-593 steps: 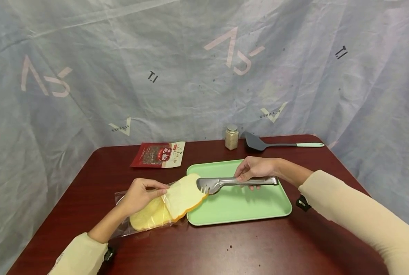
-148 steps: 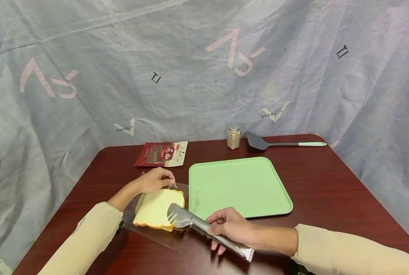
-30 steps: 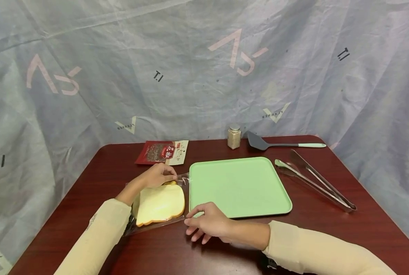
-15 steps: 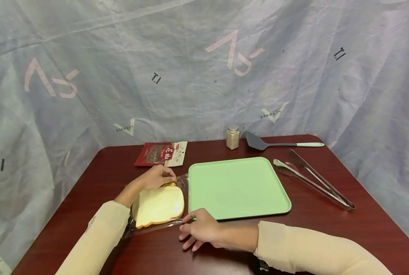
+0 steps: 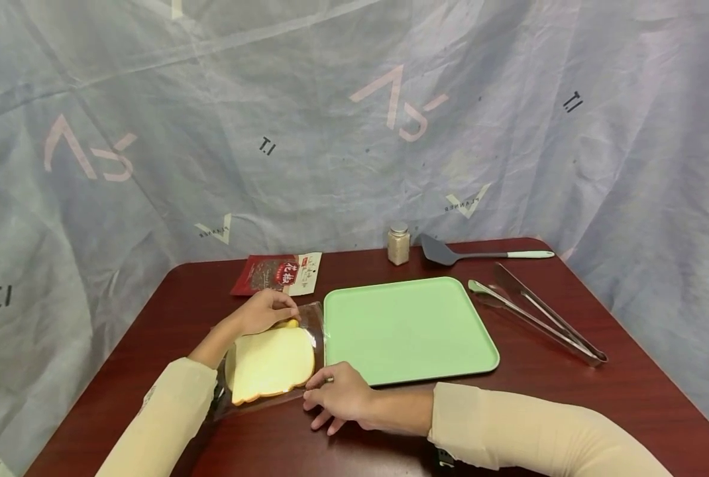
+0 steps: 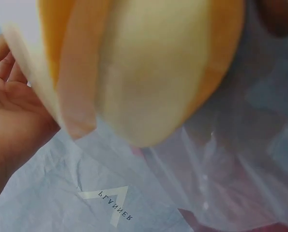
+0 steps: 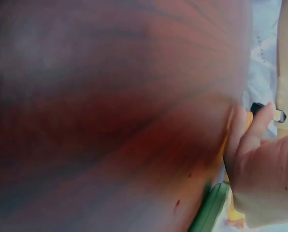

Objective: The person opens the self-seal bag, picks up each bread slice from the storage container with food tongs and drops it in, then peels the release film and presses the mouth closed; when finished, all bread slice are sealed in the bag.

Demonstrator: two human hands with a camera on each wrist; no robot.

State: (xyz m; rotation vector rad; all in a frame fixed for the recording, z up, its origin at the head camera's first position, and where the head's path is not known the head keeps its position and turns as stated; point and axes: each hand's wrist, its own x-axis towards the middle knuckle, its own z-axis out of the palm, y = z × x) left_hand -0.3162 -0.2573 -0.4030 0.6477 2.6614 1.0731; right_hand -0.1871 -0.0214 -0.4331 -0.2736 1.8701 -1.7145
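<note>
Toast slices (image 5: 273, 361) lie in a clear plastic bag (image 5: 317, 317) left of the tray. At the bag's far edge, my left hand (image 5: 264, 313) pinches the film between thumb and fingertips. My right hand (image 5: 341, 395) pinches the near edge by the bag's right end, its other fingers loosely spread. Close up, the left wrist view has the slices (image 6: 153, 72) behind the film, with the left hand (image 6: 18, 111) at its edge. In the right wrist view the right hand (image 7: 260, 164) partly hides the bread.
A green tray (image 5: 411, 331) sits right of the bag. Metal tongs (image 5: 545, 318) lie spread beyond it. Along the back are a red spice packet (image 5: 271, 274), a glass jar (image 5: 399, 246) and a grey spatula (image 5: 480, 255). A grey curtain (image 5: 307, 132) hangs behind.
The tongs, earlier in my right hand on the toast, now lie on the table at right. My right hand has shifted slightly left to the bag's near edge. The left hand stays put.
</note>
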